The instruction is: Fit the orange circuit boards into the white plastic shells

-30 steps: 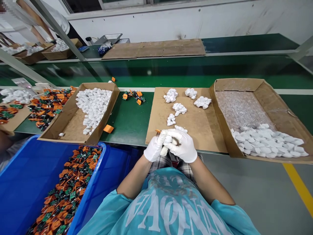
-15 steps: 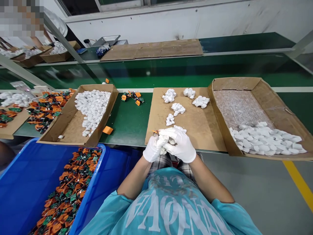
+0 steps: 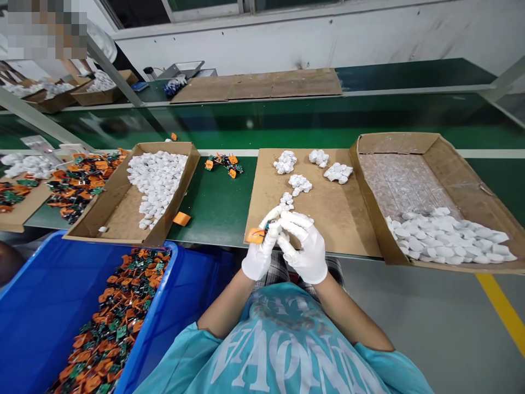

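Observation:
My left hand point(image 3: 261, 253), in a white glove, pinches a small circuit board assembly. Its orange square piece point(image 3: 255, 236) sticks out on the left, with thin wires and a dark part at the fingertips. Close against it is my gloved right hand point(image 3: 305, 249), its fingers curled in toward the assembly; whatever lies between them is hidden by the white glove. Both hands are over the front edge of a cardboard sheet point(image 3: 328, 219). Just beyond the fingertips sits a small cluster of white pieces point(image 3: 286, 201), and several more clusters point(image 3: 300, 184) lie farther back.
On the left stands a cardboard tray point(image 3: 118, 219) of white pieces; another tray point(image 3: 459, 137) is on the right. A blue bin point(image 3: 36, 295) below holds many orange-and-green assemblies. A loose orange piece point(image 3: 181, 219) and a few assemblies point(image 3: 225, 163) lie on the green bench point(image 3: 213, 202).
The orange piece has turned out to the left of my left hand and shows more fully. My right hand's fingers have loosened and shifted slightly away from the left.

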Motion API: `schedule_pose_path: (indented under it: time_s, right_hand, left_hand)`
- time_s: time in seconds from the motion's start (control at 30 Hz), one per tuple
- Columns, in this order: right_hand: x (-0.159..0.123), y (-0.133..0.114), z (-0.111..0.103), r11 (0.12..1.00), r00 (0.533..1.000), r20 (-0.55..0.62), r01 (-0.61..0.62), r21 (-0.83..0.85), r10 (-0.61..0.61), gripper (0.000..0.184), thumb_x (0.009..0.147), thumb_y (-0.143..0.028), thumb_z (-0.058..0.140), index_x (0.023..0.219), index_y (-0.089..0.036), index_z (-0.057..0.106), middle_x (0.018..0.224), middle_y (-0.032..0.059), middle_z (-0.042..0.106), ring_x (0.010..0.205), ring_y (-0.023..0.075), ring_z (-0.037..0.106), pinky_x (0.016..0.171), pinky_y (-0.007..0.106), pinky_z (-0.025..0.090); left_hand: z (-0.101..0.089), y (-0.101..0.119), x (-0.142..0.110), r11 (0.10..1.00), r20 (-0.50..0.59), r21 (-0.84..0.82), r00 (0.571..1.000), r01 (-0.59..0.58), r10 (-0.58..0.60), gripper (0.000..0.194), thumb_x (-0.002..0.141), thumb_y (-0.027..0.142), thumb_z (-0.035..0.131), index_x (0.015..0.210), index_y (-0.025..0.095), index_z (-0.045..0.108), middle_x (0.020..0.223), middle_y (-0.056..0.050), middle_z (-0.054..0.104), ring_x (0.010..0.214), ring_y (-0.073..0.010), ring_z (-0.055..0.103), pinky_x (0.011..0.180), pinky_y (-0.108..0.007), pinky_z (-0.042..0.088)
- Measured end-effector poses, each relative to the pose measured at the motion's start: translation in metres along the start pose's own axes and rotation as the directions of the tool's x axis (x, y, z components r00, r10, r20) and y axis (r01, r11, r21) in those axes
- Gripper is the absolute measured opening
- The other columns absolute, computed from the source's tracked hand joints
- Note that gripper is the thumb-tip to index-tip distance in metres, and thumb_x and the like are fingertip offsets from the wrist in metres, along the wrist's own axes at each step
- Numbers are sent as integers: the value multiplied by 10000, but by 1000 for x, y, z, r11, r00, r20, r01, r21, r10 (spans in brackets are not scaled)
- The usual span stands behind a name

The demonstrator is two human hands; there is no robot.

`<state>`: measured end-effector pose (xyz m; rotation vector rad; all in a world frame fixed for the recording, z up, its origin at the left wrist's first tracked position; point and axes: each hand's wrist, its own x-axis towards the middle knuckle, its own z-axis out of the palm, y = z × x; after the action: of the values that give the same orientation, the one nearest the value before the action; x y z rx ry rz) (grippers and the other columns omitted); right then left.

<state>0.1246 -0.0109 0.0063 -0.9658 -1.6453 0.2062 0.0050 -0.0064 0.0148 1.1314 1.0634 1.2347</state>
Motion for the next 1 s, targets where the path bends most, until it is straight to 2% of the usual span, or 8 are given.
schedule_pose_path:
  time_s: [0.23, 0.4, 0.5, 0.6, 0.7, 0.77, 0.9, 1.0]
  right_hand:
    - [8, 1, -8, 996, 993, 118, -10, 89, 0, 230, 860, -231, 592, 1088, -259, 589, 1071, 62, 692, 985, 212, 670, 876, 392, 550]
    - [17, -1, -16, 999, 978, 204, 47, 6, -47, 199, 858, -217, 542, 1043, -243, 611, 1020, 71, 674, 930, 208, 656, 819, 381, 548]
    - [24, 4, -23, 992, 959, 271, 108, -70, -85, 229, 837, -238, 579, 1061, -245, 628, 1054, 87, 649, 976, 229, 629, 824, 402, 538]
    - [28, 11, -24, 993, 940, 324, 120, -10, -111, 370, 823, -307, 644, 1184, -245, 585, 1192, 111, 617, 1118, 261, 586, 920, 454, 510]
    - [26, 16, -19, 985, 918, 365, 115, 127, -154, 345, 861, -311, 629, 1197, -256, 575, 1130, 80, 672, 1054, 221, 635, 899, 409, 528]
    - [21, 17, -14, 987, 936, 328, 90, 133, -130, 284, 870, -305, 631, 1148, -258, 602, 1047, 61, 705, 955, 195, 671, 845, 367, 545]
    - [13, 15, -7, 992, 964, 250, 61, 109, -87, 250, 855, -298, 657, 1101, -265, 631, 1035, 54, 718, 957, 198, 681, 854, 361, 544]
    - [12, 13, -6, 984, 961, 277, -32, 176, -19, 244, 859, -342, 650, 1086, -255, 634, 1071, 64, 707, 1003, 206, 669, 874, 367, 543]
  left_hand:
    - [-4, 3, -1, 992, 74, 54, 991, -115, 111, 618, 787, 635, 578, 1194, 174, 643, 1217, -129, 661, 1195, -277, 575, 1031, -328, 460]
    - [-8, 4, 6, 985, 119, 147, 990, -95, 78, 563, 783, 658, 558, 1050, 179, 687, 1043, -113, 715, 1140, -260, 596, 1044, -348, 428]
    - [-10, 7, 9, 993, 160, 119, 987, 16, -35, 566, 741, 728, 540, 738, 177, 668, 638, -51, 670, 735, -209, 659, 800, -336, 528]
    - [-11, 8, 10, 983, 185, 75, 966, 169, -180, 654, 698, 807, 489, 496, 185, 509, 353, 29, 418, 374, -103, 423, 470, -264, 424]
    - [-8, 4, 9, 967, 280, -1, 928, 256, -245, 744, 662, 880, 400, 507, 169, 556, 316, 36, 357, 323, -81, 336, 388, -246, 330]
    - [-4, 0, 9, 952, 308, -71, 914, 299, -264, 824, 666, 907, 304, 571, 155, 625, 301, 31, 342, 308, -88, 325, 362, -248, 298]
    - [3, -4, 7, 953, 201, -123, 947, 279, -251, 783, 647, 903, 358, 526, 170, 608, 283, 38, 295, 307, -86, 302, 348, -245, 273]
    - [5, -3, 5, 954, 147, -127, 956, 271, -252, 777, 596, 926, 382, 474, 180, 560, 298, 28, 326, 323, -93, 344, 359, -255, 307]
